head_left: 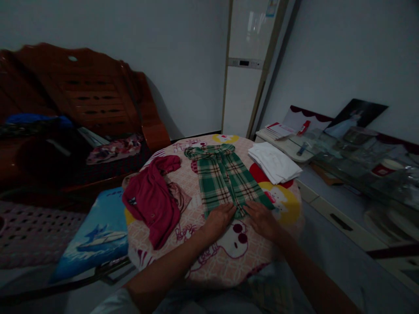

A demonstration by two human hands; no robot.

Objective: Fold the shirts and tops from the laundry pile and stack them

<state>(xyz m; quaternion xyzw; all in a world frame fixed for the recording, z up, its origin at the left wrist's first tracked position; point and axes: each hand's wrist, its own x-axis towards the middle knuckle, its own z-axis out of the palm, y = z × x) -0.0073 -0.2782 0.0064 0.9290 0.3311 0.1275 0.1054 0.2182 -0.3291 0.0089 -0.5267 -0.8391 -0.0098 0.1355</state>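
A green plaid shirt (219,174) lies spread on the round table, its collar at the far end and its front strip running towards me. My left hand (220,220) is at the near hem, left of the front strip, its fingers closed on the cloth. Just to the right, my right hand (262,220) grips the hem on the other side of the strip. A little cloth bunches up between the two hands. The fingertips are partly hidden in the dim light.
A crumpled maroon garment (153,198) lies on the patterned tablecloth (209,261) at left. Folded white cloth (274,161) sits at the right edge. A wooden bench (94,96) and blue picture board (101,231) stand left; a glass-topped cabinet (353,161) is right.
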